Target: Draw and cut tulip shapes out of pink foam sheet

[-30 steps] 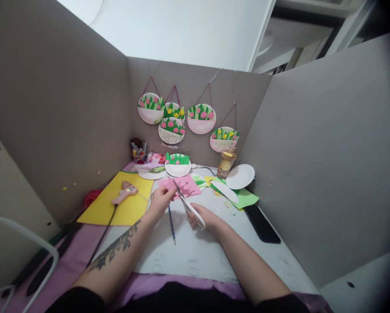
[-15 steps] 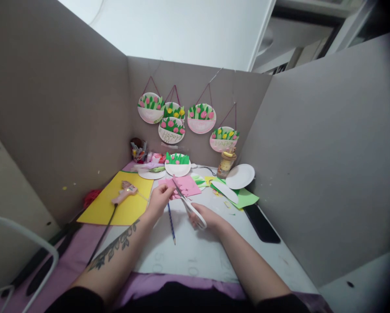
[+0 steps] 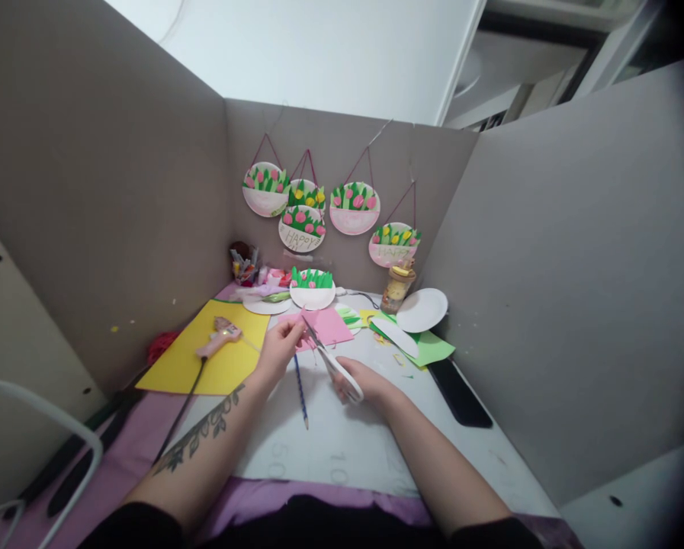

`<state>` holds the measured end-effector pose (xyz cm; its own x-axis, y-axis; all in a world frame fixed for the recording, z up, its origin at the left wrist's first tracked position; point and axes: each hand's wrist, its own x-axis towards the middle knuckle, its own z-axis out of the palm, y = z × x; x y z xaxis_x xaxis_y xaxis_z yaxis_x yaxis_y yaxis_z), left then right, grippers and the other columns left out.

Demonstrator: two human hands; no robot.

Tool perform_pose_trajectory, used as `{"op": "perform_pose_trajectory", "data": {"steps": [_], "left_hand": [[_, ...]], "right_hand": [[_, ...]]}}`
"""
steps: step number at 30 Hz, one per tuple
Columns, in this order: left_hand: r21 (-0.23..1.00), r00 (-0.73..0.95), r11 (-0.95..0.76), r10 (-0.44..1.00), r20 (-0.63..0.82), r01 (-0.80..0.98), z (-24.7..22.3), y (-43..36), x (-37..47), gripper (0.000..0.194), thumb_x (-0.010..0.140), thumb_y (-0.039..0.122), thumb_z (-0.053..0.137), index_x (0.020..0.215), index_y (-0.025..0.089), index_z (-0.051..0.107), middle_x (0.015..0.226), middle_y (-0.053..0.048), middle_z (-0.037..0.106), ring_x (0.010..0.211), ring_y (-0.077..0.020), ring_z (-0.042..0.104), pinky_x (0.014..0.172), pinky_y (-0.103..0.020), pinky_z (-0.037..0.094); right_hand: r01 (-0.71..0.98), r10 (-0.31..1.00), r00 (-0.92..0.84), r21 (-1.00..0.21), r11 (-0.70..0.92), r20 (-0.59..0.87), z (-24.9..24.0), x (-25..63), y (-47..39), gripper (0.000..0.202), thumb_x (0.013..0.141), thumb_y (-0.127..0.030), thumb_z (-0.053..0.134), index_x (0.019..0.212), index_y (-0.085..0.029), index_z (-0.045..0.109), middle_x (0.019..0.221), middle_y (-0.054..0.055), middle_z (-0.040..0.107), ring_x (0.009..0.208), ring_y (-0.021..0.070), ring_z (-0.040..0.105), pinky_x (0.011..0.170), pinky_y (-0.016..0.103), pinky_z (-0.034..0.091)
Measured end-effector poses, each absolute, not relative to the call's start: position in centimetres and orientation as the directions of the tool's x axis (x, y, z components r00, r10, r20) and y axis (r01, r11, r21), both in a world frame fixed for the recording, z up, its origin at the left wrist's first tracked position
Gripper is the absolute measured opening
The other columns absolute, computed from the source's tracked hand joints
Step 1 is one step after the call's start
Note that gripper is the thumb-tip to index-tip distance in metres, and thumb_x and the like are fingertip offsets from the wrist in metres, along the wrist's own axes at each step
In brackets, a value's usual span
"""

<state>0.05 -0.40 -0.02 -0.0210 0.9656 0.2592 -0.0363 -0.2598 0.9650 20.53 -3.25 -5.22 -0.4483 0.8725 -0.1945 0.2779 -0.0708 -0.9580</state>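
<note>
Left hand (image 3: 278, 352): fingertips pinched on a pink scrap (image 3: 304, 311), its outline lost against the pink sheet (image 3: 339, 328).
Right hand (image 3: 360, 379): fingers clamped on scissors (image 3: 331, 363), partly hidden behind white handles (image 3: 354, 392).

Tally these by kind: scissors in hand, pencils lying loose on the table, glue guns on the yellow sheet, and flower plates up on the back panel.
Scissors: 1
Pencils: 1
Glue guns: 1
Flower plates: 5
Total: 8

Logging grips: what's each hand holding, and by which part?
Right hand: white-handled metal scissors, by the handles. Left hand: apparently a pink paper piece, exact spot unclear.
</note>
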Motion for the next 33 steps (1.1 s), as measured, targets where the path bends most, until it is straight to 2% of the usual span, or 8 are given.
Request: {"op": "perform_pose_trajectory", "data": {"steps": [16,33], "left_hand": [[0.966,-0.002,-0.247,0.969,0.248,0.072,-0.12,-0.80,0.26,0.025,0.075,0.036,0.057,0.060,0.017,0.054,0.049,0.004,0.050,0.047,-0.0088,0.043,0.047,-0.019,0.031],[0.968,0.017,-0.251,0.968,0.251,-0.008,-0.55,-0.33,0.20,0.022,0.075,0.032,0.057,0.060,0.016,0.054,0.051,0.004,0.052,0.046,-0.0073,0.041,0.045,-0.018,0.030]], "right_hand": [[0.246,0.869,-0.476,-0.969,-0.016,-0.135,-5.62,20.29,-3.33,0.029,0.066,-0.027,0.061,0.089,-0.018,0.046,0.068,-0.002,0.054,0.053,0.0101,0.053,0.048,0.020,0.040],[0.270,0.869,-0.451,-0.959,-0.086,-0.205,-5.62,20.50,-3.07,0.025,0.063,-0.021,0.054,0.085,-0.019,0.044,0.063,-0.003,0.053,0.050,0.0101,0.052,0.047,0.020,0.040]]}}
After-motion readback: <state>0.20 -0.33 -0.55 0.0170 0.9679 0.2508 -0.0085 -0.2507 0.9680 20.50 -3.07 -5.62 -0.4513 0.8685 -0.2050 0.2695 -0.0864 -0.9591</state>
